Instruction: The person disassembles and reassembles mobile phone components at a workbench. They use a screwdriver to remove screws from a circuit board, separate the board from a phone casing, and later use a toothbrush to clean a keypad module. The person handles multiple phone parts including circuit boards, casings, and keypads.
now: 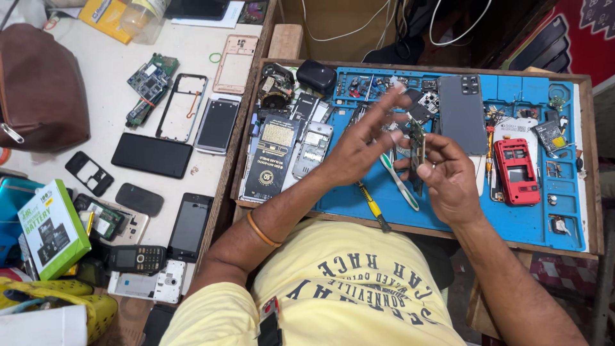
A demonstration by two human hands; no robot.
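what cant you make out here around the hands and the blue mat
- Head view: the circuit board in the right hand is too small to read its parts.
- The left hand has motion-blurred fingers.
- The toothbrush head is hidden behind the hands.
- The blue mat has its near edge hidden by arms.

The right hand is pinching a small green circuit board upright above the blue repair mat, while the left hand is spreading its fingers just beside the board. A white toothbrush and a yellow-handled screwdriver are lying on the mat under the hands, and a red phone frame is sitting toward the mat's right edge.
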